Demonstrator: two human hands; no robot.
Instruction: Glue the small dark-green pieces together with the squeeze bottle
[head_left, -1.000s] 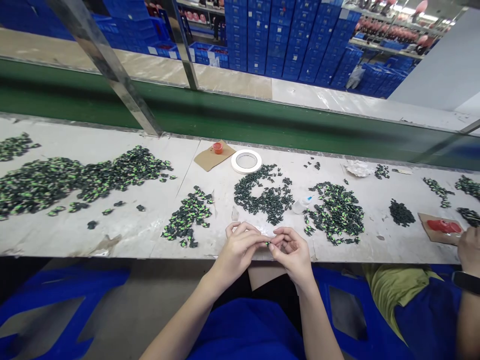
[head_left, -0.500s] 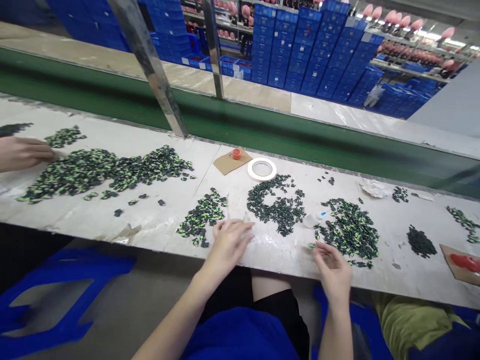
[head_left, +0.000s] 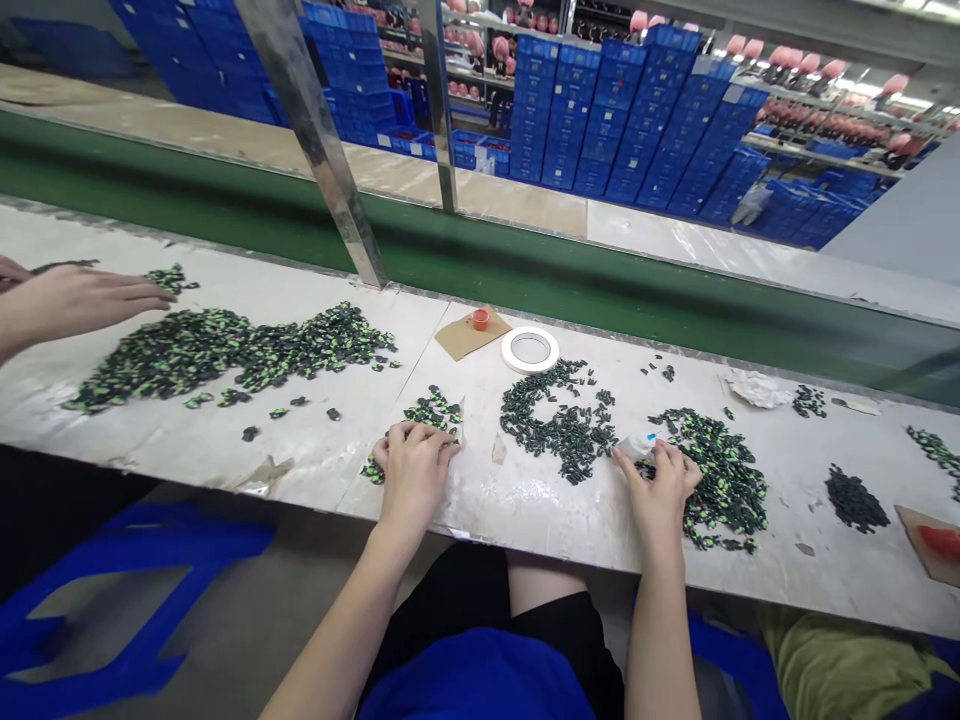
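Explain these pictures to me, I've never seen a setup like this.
No machine here: these are a person's bare hands, seen from a camera worn on their head, looking forward and down. The left hand is over a small pile of black-and-green parts. The right hand is at a small blue-tipped container; whether it is gripped, I can't tell. More piles of small dark parts lie on the white table, with a roll of white tape. Another person's hand shows at the left edge.

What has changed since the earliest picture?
The left hand moved left onto the small green-black pile, the right hand right to the blue-tipped bottle; the part they held together no longer shows. Tape roll and red pot stayed put.
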